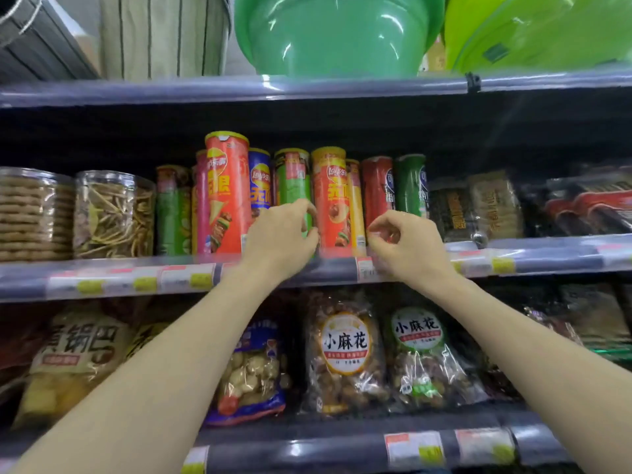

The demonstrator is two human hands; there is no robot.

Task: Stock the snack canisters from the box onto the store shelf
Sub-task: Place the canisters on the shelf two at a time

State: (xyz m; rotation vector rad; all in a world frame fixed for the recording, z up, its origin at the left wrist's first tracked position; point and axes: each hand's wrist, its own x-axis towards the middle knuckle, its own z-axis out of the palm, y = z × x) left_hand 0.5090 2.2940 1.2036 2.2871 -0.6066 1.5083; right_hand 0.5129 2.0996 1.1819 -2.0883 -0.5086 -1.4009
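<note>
Several tall snack canisters stand in a row on the middle shelf [335,268]. Among them are a tall red-orange one [225,186], a blue one [259,179], a green one [292,176], an orange one [331,200], a red one [376,189] and a dark green one [410,183]. My left hand [280,234] is in front of the green canister's lower part, its loosely curled fingertips beside the orange canister's left edge. My right hand [402,239] hovers at the shelf lip below the red canister, fingers loosely curled, holding nothing. The box is out of view.
Clear jars of biscuits [32,213] and fried sticks [113,213] fill the shelf's left end, dark snack packets [492,206] its right. Green basins [335,35] sit on the top shelf. Bagged snacks [345,350] hang on the shelf below.
</note>
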